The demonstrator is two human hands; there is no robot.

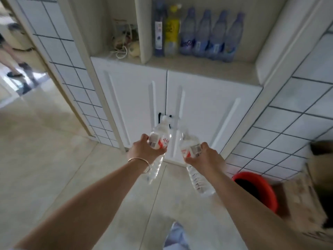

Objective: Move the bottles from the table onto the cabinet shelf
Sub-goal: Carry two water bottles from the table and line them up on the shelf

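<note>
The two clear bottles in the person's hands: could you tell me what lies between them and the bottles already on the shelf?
In the head view, only the closed white cabinet doors and the bare front strip of the shelf.

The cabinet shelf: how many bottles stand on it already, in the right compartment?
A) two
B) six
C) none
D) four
B: on the cabinet shelf stand a dark blue bottle, a yellow bottle and four purple bottles in a row, while the left hand and the right hand each grip one clear bottle below it.
</note>
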